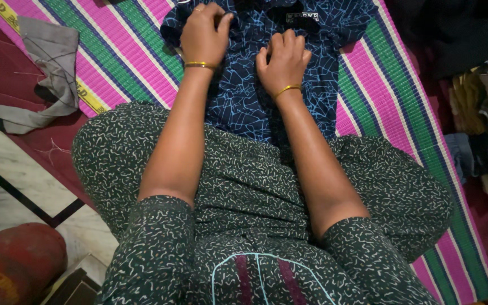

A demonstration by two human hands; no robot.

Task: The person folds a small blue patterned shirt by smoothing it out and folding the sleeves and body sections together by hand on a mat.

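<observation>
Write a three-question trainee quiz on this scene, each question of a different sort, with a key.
1. True or false: both hands rest on the dark blue patterned shirt.
2. What lies under the shirt? A) a striped mat B) a wooden table C) a metal tray
3. Fill in: each wrist wears a gold ____.

Key
1. True: the left hand and the right hand both press on it.
2. A, the pink and green striped mat.
3. Bangle: one at the left wrist, one at the right.
</observation>
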